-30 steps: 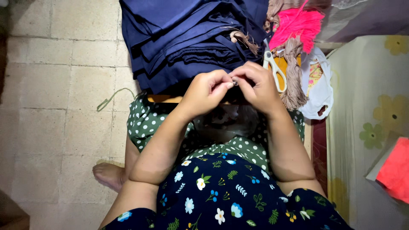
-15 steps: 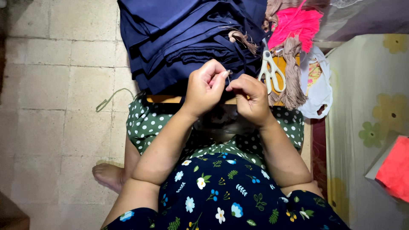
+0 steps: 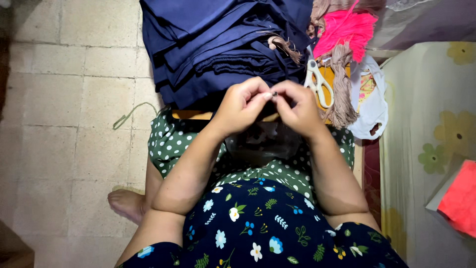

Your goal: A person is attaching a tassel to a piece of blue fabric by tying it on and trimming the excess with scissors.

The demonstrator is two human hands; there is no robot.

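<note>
There is only the head view, looking straight down at a seated person's lap. Both hands meet in the middle of the frame, just below a stack of folded navy cloth (image 3: pixel 223 44) that fills the upper centre. The left hand (image 3: pixel 243 106) has thumb and forefinger pinched on a tiny dark thing (image 3: pixel 274 94), too small to tell apart, maybe a needle's end or a bead. The right hand (image 3: pixel 297 106) pinches at the same spot from the other side, so both grips are clenched and the fingertips touch.

Half a second ago the left hand stood higher than the right, with a gap between them. Now they are level and pressed together, and the small piece sits between both pinches, which I take to mean fine fingerwork is at its close-up stage.

White-handled scissors (image 3: pixel 317 82) lie just right of the hands, beside tan thread bundles (image 3: pixel 342 89) and pink thread (image 3: pixel 344 30) at the upper right. A bare foot (image 3: pixel 126 203) rests on the tiled floor (image 3: pixel 64 124) at lower left.
</note>
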